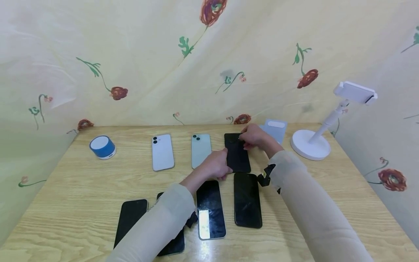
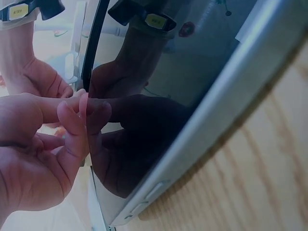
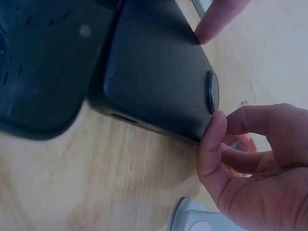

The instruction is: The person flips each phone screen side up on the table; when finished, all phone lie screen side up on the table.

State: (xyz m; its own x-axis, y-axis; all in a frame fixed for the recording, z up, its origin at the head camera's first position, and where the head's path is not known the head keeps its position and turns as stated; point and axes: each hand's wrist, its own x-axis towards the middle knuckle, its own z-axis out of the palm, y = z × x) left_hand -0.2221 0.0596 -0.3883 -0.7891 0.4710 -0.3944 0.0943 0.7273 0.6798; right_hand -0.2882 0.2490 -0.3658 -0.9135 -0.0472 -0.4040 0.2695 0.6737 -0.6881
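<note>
A black phone [image 1: 238,154] lies back up at the right end of the far row, its round camera part visible in the right wrist view. My right hand [image 1: 256,138] pinches its far right corner between thumb and fingers [image 3: 211,139]. From the other side, my left hand [image 1: 214,163] touches the phone's left edge with a straight finger [image 3: 219,21]; other left fingers are bent beneath the palm. Directly below the left hand lies a dark-screened phone [image 1: 211,211], whose glossy screen mirrors the hand in the left wrist view. Another black-screened phone [image 1: 247,200] lies nearer me, below the black one.
A white phone [image 1: 163,153] and a pale green phone [image 1: 200,147] lie farther left. Two more dark phones [image 1: 131,218] are partly under my left sleeve. A blue-and-white cylinder [image 1: 102,146] stands far left. A white phone stand [image 1: 311,145] and a light-blue stand [image 1: 276,130] stand right.
</note>
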